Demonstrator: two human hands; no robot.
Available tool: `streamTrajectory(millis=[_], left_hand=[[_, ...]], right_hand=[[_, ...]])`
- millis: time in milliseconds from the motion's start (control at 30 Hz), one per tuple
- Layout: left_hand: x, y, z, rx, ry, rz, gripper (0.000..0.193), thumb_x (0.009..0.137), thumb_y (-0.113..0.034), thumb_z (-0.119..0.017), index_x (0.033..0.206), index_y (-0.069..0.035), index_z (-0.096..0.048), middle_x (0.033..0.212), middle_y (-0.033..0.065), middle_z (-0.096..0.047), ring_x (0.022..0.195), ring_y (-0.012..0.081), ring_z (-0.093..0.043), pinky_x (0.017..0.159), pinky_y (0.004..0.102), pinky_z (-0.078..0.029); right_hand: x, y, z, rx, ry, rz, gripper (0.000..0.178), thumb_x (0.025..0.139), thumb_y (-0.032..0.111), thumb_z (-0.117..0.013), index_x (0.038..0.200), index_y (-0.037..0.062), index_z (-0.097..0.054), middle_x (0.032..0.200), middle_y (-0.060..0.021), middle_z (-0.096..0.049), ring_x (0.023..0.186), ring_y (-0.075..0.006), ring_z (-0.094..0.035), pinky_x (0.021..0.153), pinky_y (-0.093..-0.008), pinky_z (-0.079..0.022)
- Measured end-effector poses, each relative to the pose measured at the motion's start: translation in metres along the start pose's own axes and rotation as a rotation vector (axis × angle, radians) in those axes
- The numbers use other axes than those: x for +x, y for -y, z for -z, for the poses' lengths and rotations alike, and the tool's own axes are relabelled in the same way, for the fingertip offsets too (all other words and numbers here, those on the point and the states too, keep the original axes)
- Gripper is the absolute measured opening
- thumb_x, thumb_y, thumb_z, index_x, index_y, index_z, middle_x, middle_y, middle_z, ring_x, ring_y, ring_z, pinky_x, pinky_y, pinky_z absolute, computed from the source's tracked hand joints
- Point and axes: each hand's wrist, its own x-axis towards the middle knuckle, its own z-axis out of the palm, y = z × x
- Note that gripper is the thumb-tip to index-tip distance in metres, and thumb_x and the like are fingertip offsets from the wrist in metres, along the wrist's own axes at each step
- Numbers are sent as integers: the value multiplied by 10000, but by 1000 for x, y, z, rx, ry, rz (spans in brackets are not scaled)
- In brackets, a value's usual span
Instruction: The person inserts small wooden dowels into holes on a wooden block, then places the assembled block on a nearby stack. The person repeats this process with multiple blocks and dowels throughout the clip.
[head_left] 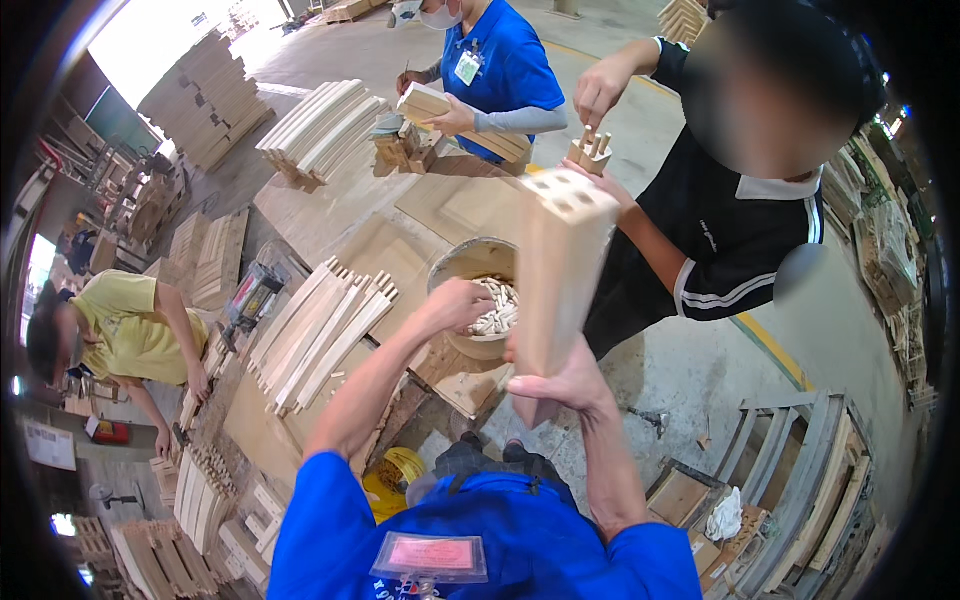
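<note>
My left hand (462, 304) reaches into a round bucket (440, 270) of short wooden dowels (496, 318). Its fingers curl down among the dowels, and their tips are hidden. In my right hand (566, 378) I grip a bundle of wooden bars (560, 280), held upright and slightly blurred. Square-looking dark holes show in the bars' top ends. On the bench left of the bucket lies a row of long wooden bars (322, 335), several with dowels sticking out of their ends.
Across from me, a person in black (730, 240) handles a small bundle with dowels in its end. A person in blue (505, 70) holds bars behind the bench. Someone in yellow (140, 325) works at left. A yellow bucket (392, 480) and a slatted rack (790, 440) stand low nearby.
</note>
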Motion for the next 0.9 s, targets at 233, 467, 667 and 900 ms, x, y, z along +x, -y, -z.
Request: streamTrajectory(millis=[233,467,667,900], left_hand=[[75,58,-85,326,652,145,352,739,-163,-688,1059,-34,-756,974,143,-752,901,289,-698,760,458,-543],[76,20,-87,-135,666,297,433,734,-126,-683,1156,-24,-689,883,119,-714,789,256,-674,664,433,-546],[67,4,-39,-723,478,454,214,857,-10,-638,1063,-53,-675,818,96,-694,640,183,-677,522,303,-582],[48,6,-19,-1239,236,327,219,874,13,-538,1074,-29,-617,1009,141,-674,748,197,-698,602,327,-639]], right_hand=[[-80,-23,77,-337,-243,141,782,628,191,-930,1281,20,-535,1129,-83,-668,1018,-177,-638,898,-334,-520],[-101,-45,99,-387,-310,197,781,620,186,-923,1289,44,-548,1100,-104,-692,991,-172,-664,891,-348,-531],[-92,-57,116,-381,-274,104,787,614,198,-921,1294,45,-556,1098,-100,-691,978,-176,-652,890,-351,-516],[-72,-59,114,-428,-207,53,766,622,223,-915,1280,37,-570,1099,-91,-693,994,-177,-648,904,-356,-505]])
